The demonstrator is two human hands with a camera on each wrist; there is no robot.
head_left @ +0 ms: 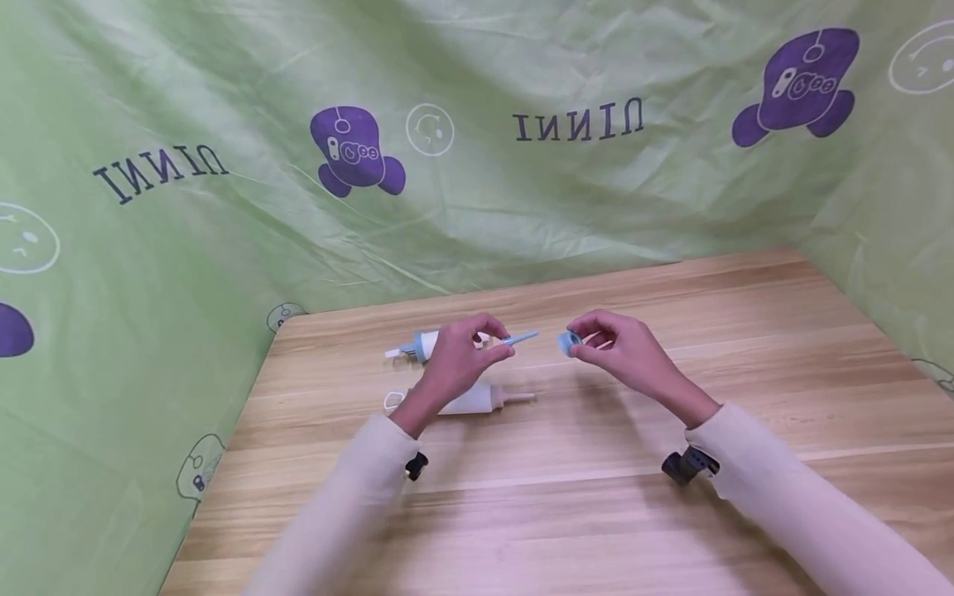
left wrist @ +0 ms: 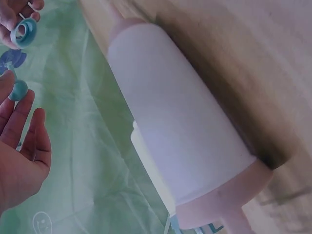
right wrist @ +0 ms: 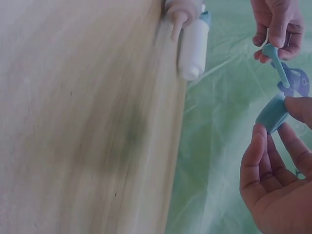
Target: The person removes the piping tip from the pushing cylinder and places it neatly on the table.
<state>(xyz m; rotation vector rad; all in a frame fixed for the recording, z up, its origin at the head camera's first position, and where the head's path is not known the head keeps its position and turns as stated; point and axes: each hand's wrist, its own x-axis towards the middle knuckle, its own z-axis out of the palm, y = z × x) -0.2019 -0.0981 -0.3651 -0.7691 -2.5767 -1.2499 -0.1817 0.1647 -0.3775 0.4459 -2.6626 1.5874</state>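
Between thumb and fingers, my left hand [head_left: 456,358] pinches a light-blue nozzle [head_left: 520,338], its thin tip pointing right. In the right wrist view the nozzle [right wrist: 279,68] shows a rounded base held by the fingertips. My right hand [head_left: 633,354] holds a blue ring-shaped cap [head_left: 566,343] by its edges; the left wrist view shows a hole through this cap [left wrist: 24,35]. A small gap separates nozzle and cap, both held above the table. Below the left hand lies a squeeze bottle with pinkish ends [head_left: 473,400], partly hidden by the forearm.
A second white bottle with a blue end [head_left: 427,346] lies behind the left hand, partly covered by it. Both bottles lie on their sides on the wooden table [head_left: 566,513]. Green printed cloth [head_left: 477,215] hangs around the table's back and sides.
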